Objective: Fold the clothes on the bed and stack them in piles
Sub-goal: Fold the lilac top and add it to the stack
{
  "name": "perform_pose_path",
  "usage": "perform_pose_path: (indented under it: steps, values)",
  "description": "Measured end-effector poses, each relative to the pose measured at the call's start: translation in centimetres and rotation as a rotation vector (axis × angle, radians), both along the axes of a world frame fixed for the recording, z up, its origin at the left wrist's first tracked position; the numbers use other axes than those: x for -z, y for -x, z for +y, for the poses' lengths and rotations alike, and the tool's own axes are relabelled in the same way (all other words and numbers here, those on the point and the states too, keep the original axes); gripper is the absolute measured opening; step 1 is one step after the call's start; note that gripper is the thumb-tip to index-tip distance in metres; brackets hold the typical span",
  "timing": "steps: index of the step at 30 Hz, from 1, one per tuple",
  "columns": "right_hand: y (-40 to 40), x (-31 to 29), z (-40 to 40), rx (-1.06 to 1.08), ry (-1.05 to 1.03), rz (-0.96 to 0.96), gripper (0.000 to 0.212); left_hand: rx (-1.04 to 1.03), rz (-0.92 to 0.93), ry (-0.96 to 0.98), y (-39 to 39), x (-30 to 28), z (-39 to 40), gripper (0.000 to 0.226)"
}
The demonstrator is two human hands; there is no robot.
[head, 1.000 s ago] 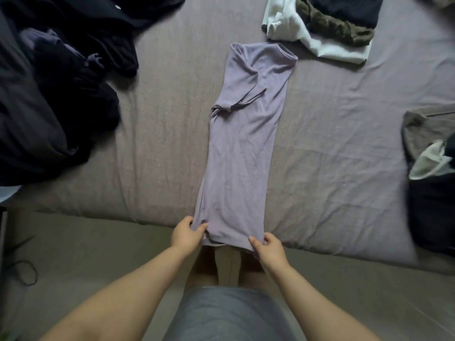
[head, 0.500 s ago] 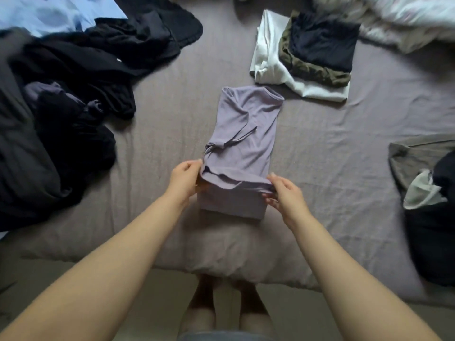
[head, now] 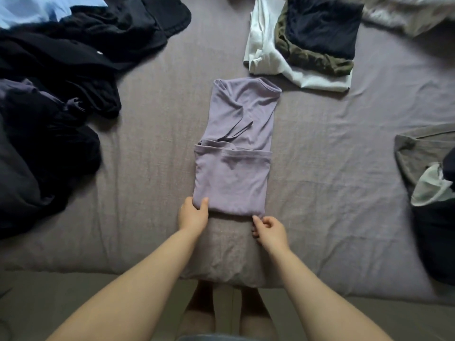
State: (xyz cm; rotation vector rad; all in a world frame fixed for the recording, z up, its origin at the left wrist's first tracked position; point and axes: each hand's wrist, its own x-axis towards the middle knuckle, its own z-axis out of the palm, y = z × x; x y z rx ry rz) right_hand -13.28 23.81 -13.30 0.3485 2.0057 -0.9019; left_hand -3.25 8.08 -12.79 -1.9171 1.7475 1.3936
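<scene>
A lilac T-shirt (head: 236, 183) lies lengthwise in the middle of the grey-mauve bed (head: 344, 193), its sides folded in and its bottom half folded up over the middle. My left hand (head: 193, 215) pinches the near left corner of the fold, thumb on top. At the near right corner my right hand (head: 269, 231) has loosely curled fingers, and its index fingertip touches the fold's edge. A stack of folded clothes (head: 307, 45) sits beyond the shirt to the right: white at the bottom, olive, then navy.
A heap of unfolded dark clothes (head: 49, 107) covers the bed's left side, with a light blue cloth (head: 37, 8) behind it. Grey, white and black garments (head: 428, 173) lie at the right edge. Pale bedding (head: 406, 13) is at the far right. The bed's near edge is by my legs.
Both hands carried the shirt's bottom hem up over its middle and laid it down. They then drew back to the near corners of the new fold.
</scene>
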Motion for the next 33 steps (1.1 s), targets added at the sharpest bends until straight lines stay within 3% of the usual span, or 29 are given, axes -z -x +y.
perform_pose_path:
  steps: [4, 6, 8, 10, 12, 18, 20, 28, 33]
  values:
    - [-0.2, -1.0, 0.0, 0.161, 0.059, -0.109, 0.019, -0.128, 0.106, -0.144, -0.2, -0.3, 0.2, 0.011]
    - [0.4, -1.4, -0.6, 0.289, 0.112, -0.200, 0.024, -0.284, 0.185, -0.256, -0.5, -0.6, 0.1, 0.012]
    - [1.2, -0.7, -1.6, 0.391, 0.088, -0.182, 0.041, -0.434, 0.260, -0.379, -0.7, -0.7, -0.2, 0.010]
    - [2.0, 0.0, -2.9, 0.455, 0.061, -0.139, 0.042, -0.510, 0.301, -0.445, -0.6, -0.8, -0.8, 0.014]
    - [2.4, 0.2, -3.9, 0.363, 0.010, -0.087, 0.026, -0.511, 0.277, -0.426, -0.1, -0.9, -1.5, 0.012]
    - [3.5, -2.3, -3.3, 0.224, -0.010, -0.013, 0.021, -0.331, 0.168, -0.319, 1.4, -2.6, -3.0, 0.025]
    - [5.1, -3.9, -3.8, 0.232, 0.071, 0.034, 0.012, -0.336, 0.235, -0.359, 2.4, -4.1, -4.1, 0.020]
    - [16.9, -9.0, -13.7, 0.357, 0.405, 0.117, 0.015, -0.589, 0.545, -0.457, 13.6, -8.9, -12.7, 0.028]
    - [24.8, -7.4, -20.0, 0.336, 0.353, 0.134, 0.015, -0.555, 0.651, -0.306, 21.5, -7.8, -17.1, 0.017]
